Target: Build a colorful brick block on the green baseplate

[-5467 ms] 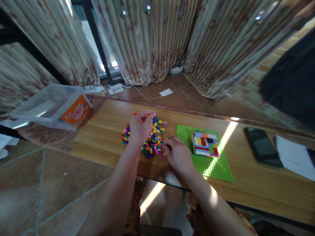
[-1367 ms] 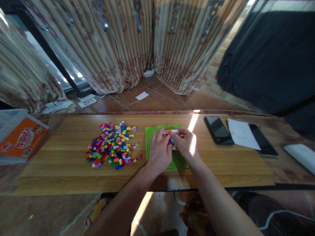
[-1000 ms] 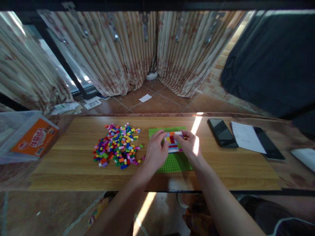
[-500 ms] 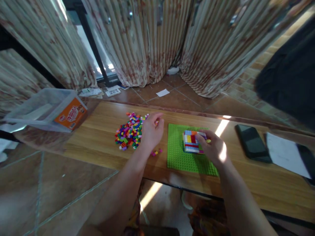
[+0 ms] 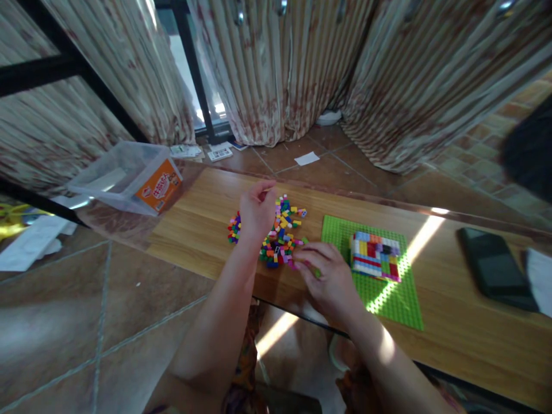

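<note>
Small multicoloured toy bricks lie in a loose pile on the table. My left hand is over the left part of the pile, fingers curled inward; what they hold, if anything, is hidden. At the pile's right edge is my right hand, thumb and index finger close together beside some pink bricks. A small yellow-green brick shows within its bent fingers. To the right, a block built of bricks, striped in white, red, yellow and blue, sits on a green baseplate.
A clear plastic box with an orange label stands at the table's left end. On the right lie a dark phone and a white paper. Curtains hang behind the wooden table. A dark shape is at the far right.
My right hand has left the brick block and moved left to the pile's edge. My left hand has moved further over the pile. The view has turned left.
</note>
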The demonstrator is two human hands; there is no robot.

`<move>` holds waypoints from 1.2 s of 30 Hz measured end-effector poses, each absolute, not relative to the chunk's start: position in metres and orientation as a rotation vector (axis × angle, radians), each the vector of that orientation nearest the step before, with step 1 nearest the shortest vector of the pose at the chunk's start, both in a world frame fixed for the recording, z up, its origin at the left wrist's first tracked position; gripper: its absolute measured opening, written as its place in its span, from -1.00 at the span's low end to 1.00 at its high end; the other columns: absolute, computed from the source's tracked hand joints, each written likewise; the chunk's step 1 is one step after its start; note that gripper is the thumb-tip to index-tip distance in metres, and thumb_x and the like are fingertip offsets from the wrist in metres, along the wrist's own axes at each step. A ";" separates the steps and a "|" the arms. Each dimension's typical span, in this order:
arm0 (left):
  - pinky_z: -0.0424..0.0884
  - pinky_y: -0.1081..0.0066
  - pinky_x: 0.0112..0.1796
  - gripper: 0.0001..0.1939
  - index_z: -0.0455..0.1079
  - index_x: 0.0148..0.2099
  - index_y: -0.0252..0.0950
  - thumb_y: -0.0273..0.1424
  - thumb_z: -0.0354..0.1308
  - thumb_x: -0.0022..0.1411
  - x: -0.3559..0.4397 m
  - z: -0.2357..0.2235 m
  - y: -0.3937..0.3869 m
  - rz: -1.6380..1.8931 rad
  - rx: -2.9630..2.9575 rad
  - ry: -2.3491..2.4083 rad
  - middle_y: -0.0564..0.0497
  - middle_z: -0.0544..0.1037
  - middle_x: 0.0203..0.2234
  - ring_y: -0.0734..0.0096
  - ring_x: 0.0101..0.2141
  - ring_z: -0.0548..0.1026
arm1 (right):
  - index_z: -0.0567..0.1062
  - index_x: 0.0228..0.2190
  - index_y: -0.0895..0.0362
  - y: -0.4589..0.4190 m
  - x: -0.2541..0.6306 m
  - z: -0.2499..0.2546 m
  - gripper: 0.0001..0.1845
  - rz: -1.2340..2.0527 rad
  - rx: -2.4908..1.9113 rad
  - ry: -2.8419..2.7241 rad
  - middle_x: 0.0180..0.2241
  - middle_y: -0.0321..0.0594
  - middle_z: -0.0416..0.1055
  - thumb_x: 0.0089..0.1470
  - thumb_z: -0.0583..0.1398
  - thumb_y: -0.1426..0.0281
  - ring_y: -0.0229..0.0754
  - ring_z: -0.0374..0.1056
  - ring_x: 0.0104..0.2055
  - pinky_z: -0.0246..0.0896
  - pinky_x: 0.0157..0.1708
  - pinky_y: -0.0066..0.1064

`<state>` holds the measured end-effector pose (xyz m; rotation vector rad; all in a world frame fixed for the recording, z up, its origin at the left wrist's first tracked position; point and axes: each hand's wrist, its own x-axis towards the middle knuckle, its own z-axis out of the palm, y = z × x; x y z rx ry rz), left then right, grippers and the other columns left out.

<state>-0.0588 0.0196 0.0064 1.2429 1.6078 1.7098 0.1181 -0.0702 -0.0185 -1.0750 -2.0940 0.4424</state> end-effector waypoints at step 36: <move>0.41 0.40 -0.31 -0.79 0.55 -0.22 -0.33 -0.45 0.11 0.14 -0.068 0.008 0.010 1.503 1.445 1.723 -0.02 0.60 -0.45 0.39 -0.43 0.50 | 0.53 -0.25 0.05 -0.060 0.104 -0.034 -0.85 0.460 -1.224 -2.272 -0.16 -0.11 0.42 0.09 0.24 0.35 0.00 0.29 -0.12 0.23 -0.15 -0.14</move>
